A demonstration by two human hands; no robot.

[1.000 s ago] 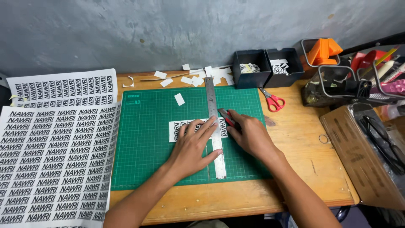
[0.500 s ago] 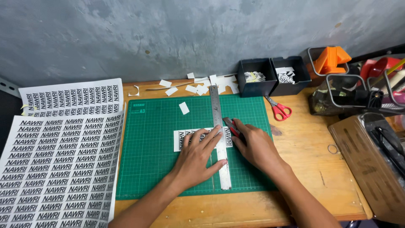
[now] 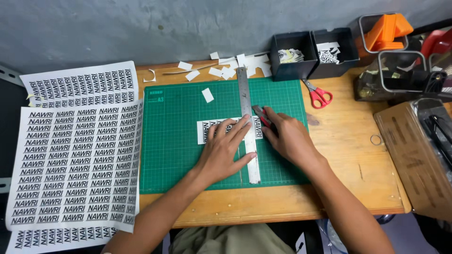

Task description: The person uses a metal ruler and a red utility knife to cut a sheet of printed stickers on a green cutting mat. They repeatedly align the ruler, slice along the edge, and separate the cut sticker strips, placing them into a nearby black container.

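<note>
we press our left hand (image 3: 225, 149) flat, fingers spread, on the metal ruler (image 3: 248, 123) and the paper strip (image 3: 211, 130) on the green mat (image 3: 174, 141) — our right hand (image 3: 288, 136) is curled around a small cutter (image 3: 262, 115), just right of the ruler. red scissors (image 3: 318, 95) lie far right.

We have one view only, worn on the head and looking steeply down over the green cutting mat (image 3: 188, 155) on the wooden table (image 3: 348, 141). It sits fairly near, facing the grey wall (image 3: 141, 28); the table's right end seems cut off.
</note>
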